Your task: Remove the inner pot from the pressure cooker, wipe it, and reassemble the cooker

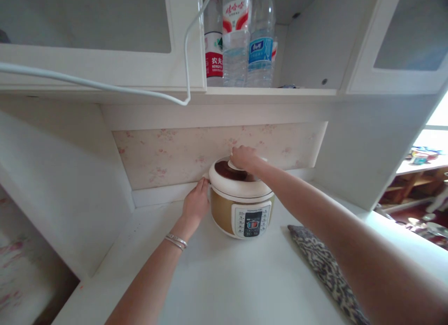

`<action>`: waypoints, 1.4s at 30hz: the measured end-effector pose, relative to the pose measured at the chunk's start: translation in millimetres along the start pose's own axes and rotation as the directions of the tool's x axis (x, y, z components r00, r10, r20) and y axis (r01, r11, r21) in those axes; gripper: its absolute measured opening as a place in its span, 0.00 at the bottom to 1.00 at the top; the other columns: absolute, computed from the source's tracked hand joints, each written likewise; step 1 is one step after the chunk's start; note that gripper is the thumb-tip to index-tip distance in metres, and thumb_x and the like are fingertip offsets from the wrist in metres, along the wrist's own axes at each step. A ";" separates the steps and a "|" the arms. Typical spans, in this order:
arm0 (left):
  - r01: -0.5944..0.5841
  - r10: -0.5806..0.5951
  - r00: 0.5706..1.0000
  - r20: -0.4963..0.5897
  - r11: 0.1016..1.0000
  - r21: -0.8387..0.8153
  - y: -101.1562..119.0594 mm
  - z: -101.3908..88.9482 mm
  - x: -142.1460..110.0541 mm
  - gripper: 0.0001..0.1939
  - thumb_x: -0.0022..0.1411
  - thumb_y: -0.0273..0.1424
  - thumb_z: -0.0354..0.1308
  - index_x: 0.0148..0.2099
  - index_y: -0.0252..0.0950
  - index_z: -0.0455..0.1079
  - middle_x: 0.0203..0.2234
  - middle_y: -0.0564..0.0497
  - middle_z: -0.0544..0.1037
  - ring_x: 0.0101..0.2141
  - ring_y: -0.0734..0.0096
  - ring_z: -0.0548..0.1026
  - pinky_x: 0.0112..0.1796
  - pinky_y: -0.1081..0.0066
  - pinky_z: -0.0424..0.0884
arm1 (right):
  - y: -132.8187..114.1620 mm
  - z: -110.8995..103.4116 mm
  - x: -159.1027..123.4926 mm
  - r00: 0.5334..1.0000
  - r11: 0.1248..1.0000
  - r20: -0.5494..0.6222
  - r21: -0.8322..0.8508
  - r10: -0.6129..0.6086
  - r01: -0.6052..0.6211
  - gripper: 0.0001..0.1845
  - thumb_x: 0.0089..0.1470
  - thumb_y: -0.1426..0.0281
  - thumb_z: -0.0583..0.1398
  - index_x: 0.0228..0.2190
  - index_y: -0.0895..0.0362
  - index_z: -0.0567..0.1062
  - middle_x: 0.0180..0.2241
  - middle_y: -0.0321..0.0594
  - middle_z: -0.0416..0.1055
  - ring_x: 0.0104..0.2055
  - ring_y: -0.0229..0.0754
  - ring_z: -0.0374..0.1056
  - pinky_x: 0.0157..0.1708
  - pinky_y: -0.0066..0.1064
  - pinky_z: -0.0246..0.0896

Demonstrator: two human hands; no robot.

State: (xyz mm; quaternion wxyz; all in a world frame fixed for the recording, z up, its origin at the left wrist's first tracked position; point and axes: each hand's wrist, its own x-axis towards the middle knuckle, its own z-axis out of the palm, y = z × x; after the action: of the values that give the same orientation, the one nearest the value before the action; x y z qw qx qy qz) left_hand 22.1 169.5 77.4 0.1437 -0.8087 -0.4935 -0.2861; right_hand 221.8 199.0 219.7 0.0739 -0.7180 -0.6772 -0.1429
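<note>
An electric pressure cooker [221,216], gold-sided with a white rim and a control panel, stands upright on the white counter [224,278]. Its brown-topped lid [227,172] sits on the pot. My right hand [244,157] is closed around the handle on top of the lid. At the cooker's left side, my left hand [196,200] grips the side handle, which its fingers mostly hide. Two silver bracelets [176,241] circle my left wrist.
A patterned grey cloth [318,259] lies on the counter under my right forearm. Overhead, an open cabinet shelf [273,94] holds plastic bottles [236,45]. A white cable [105,86] hangs across the cabinet front. Side panels [364,138] flank the counter.
</note>
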 end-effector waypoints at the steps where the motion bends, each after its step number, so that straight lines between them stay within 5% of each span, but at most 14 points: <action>1: -0.005 0.005 1.000 -0.003 1.000 -0.001 -0.1 0.1 -0.1 0.34 0.53 0.15 0.46 0.63 0.30 0.55 0.61 0.41 0.62 0.57 0.62 0.66 0.54 0.66 0.66 | -2.6 0.3 0.0 1.000 1.000 -0.003 -0.001 0.020 -0.020 0.23 0.60 0.64 0.51 0.52 0.63 0.69 0.50 0.63 0.68 0.51 0.59 0.67 0.47 0.48 0.63; 8: -0.001 0.001 1.000 -0.002 1.000 0.002 -0.7 1.2 -0.4 0.34 0.54 0.16 0.46 0.64 0.30 0.54 0.62 0.41 0.60 0.56 0.61 0.66 0.52 0.66 0.68 | -8.7 -2.3 0.0 0.996 0.996 0.014 -0.016 0.088 -0.087 0.24 0.57 0.64 0.55 0.50 0.67 0.71 0.48 0.66 0.69 0.52 0.60 0.67 0.46 0.46 0.64; 24: -0.008 0.008 1.000 0.019 1.000 0.016 -0.3 -1.9 1.0 0.34 0.53 0.16 0.46 0.64 0.30 0.55 0.62 0.40 0.60 0.56 0.60 0.67 0.52 0.65 0.68 | -0.9 2.4 2.5 0.999 0.999 -0.033 -0.009 -0.033 0.033 0.21 0.59 0.70 0.49 0.50 0.63 0.71 0.49 0.61 0.70 0.49 0.58 0.68 0.44 0.46 0.65; 34: -0.005 0.005 1.000 0.008 1.000 0.022 -0.7 2.0 4.1 0.33 0.55 0.16 0.46 0.64 0.29 0.55 0.62 0.39 0.61 0.55 0.60 0.68 0.50 0.65 0.69 | -12.0 3.6 0.0 0.994 0.994 -0.032 0.002 0.105 -0.105 0.22 0.57 0.73 0.49 0.51 0.66 0.71 0.49 0.64 0.69 0.50 0.59 0.68 0.44 0.48 0.65; 42: -0.002 0.002 1.000 0.004 1.000 0.016 0.1 2.3 5.1 0.33 0.55 0.17 0.46 0.64 0.29 0.54 0.62 0.40 0.61 0.54 0.60 0.69 0.50 0.66 0.70 | -2.9 0.4 -3.2 1.000 1.000 0.009 -0.007 0.013 -0.012 0.22 0.58 0.65 0.53 0.49 0.66 0.72 0.49 0.63 0.70 0.52 0.59 0.66 0.49 0.44 0.61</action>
State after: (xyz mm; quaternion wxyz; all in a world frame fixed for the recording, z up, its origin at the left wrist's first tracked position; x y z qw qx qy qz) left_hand 24.8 174.2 78.7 0.1494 -0.8086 -0.4954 -0.2802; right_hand 218.8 196.3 218.1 0.0692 -0.7231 -0.6725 -0.1415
